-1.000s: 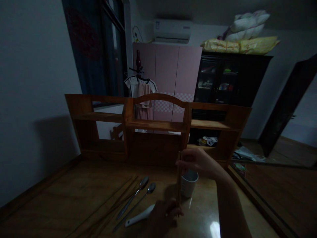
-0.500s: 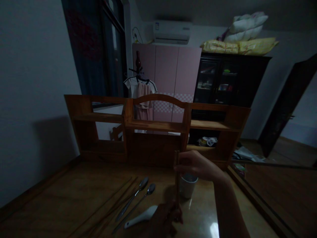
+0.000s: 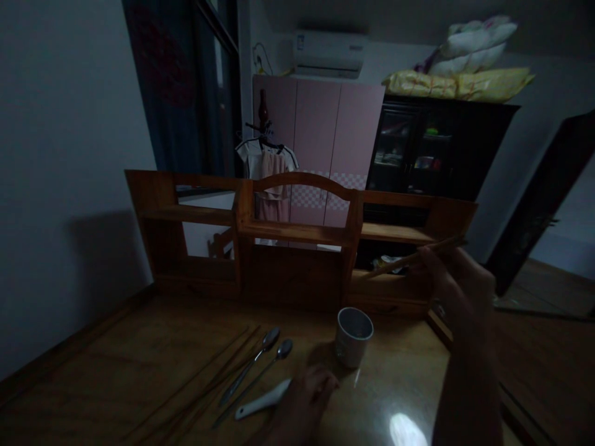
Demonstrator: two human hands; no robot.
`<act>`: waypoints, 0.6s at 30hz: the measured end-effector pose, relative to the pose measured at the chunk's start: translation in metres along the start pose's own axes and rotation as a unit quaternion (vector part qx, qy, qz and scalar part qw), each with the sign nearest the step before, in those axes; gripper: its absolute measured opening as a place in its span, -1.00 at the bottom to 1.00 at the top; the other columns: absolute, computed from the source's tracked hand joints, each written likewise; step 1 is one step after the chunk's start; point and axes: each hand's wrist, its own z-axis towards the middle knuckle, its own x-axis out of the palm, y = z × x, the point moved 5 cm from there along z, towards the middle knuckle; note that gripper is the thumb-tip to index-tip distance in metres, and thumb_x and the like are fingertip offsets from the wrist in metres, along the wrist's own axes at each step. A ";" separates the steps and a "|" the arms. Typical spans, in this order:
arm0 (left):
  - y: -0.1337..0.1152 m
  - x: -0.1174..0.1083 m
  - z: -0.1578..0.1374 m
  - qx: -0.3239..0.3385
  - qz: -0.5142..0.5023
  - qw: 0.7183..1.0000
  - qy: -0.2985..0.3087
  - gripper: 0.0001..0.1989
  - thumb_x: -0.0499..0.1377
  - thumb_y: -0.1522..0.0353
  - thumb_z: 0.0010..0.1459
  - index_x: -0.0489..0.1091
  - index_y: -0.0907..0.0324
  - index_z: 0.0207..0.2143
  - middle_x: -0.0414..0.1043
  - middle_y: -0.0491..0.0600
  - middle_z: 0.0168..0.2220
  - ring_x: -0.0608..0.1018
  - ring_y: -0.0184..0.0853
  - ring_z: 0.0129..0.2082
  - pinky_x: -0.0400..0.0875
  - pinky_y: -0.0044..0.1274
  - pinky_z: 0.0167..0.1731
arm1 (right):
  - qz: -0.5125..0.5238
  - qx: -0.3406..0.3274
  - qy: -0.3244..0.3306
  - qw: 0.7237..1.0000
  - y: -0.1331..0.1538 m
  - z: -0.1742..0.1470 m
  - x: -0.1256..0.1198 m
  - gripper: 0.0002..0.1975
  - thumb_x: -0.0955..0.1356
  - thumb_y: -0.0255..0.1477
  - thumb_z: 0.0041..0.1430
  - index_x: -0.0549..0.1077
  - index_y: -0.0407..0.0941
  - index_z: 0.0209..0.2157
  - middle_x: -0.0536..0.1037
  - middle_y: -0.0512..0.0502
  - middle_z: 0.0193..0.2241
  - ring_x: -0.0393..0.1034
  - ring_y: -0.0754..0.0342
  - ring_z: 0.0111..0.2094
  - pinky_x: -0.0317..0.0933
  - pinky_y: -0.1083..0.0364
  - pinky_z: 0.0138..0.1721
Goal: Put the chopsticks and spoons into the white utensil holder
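High on the right, my right hand [image 3: 458,288] is closed around chopsticks [image 3: 404,261], which tilt down to the left in front of the shelf. My left hand [image 3: 309,393] rests low over the table with curled fingers, and I see nothing in them. It partly covers a white soup spoon [image 3: 263,402] beside it. To its upper right a whitish mug [image 3: 352,341] stands upright, with its inside dark. Two metal spoons [image 3: 271,337] lie side by side to the left. Beyond them, several thin chopsticks [image 3: 195,384] are spread across the wooden table.
A wooden shelf unit [image 3: 297,231] runs along the table's [image 3: 106,365] back edge. A small pale bundle [image 3: 389,262] sits in its right compartment. At the left is a wall [image 3: 60,186]. Farther back stand a pink wardrobe [image 3: 316,124] and a dark cabinet [image 3: 446,148].
My right hand has moved from above the mug to the right and up, taking the chopsticks out of my left hand. They have gone from upright to slanted. The mug shows fully now.
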 end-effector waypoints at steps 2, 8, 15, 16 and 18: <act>-0.002 -0.002 -0.001 0.012 0.012 1.000 -0.017 -0.67 -0.06 0.25 0.32 0.45 0.17 -0.30 0.45 -0.01 -0.24 0.47 -0.33 -0.24 0.31 -0.57 -0.22 | -0.010 0.009 0.090 0.996 -0.016 0.004 0.010 -0.67 0.33 -0.15 0.16 0.47 -0.14 -0.25 0.55 -0.11 -0.40 0.46 -0.03 -0.36 0.29 0.10 -0.38; 0.000 0.000 -0.001 0.043 0.045 0.998 -0.017 -0.73 -0.04 0.35 0.31 0.44 0.16 -0.33 0.44 -0.02 -0.24 0.46 -0.34 -0.24 0.28 -0.57 -0.19 | -0.013 0.018 0.311 0.950 -0.049 0.002 0.052 -0.64 0.31 -0.13 0.16 0.47 -0.17 -0.30 0.53 -0.09 -0.43 0.44 0.00 -0.39 0.28 0.11 -0.39; 0.002 0.000 -0.001 0.048 0.056 0.997 -0.015 -0.74 -0.03 0.37 0.31 0.43 0.16 -0.33 0.41 -0.03 -0.23 0.46 -0.36 -0.23 0.29 -0.57 -0.19 | 0.027 0.020 0.411 0.911 -0.064 -0.012 0.106 -0.66 0.28 -0.17 0.19 0.40 -0.19 -0.36 0.47 -0.04 -0.47 0.42 0.05 -0.43 0.29 0.13 -0.40; 0.001 -0.001 -0.001 0.047 0.058 0.997 -0.015 -0.74 -0.03 0.37 0.31 0.43 0.16 -0.32 0.41 -0.03 -0.22 0.46 -0.36 -0.23 0.29 -0.58 -0.19 | 0.027 0.022 0.418 0.908 -0.066 -0.014 0.111 -0.67 0.28 -0.18 0.19 0.40 -0.19 -0.37 0.46 -0.04 -0.48 0.41 0.06 -0.44 0.28 0.13 -0.41; 0.000 -0.002 -0.002 0.045 0.061 0.997 -0.015 -0.74 -0.04 0.38 0.31 0.43 0.16 -0.31 0.40 -0.04 -0.21 0.46 -0.37 -0.23 0.28 -0.58 -0.19 | 0.027 0.033 0.436 0.899 -0.070 -0.018 0.118 -0.69 0.29 -0.20 0.18 0.39 -0.20 -0.38 0.46 -0.04 -0.49 0.41 0.08 -0.47 0.29 0.14 -0.42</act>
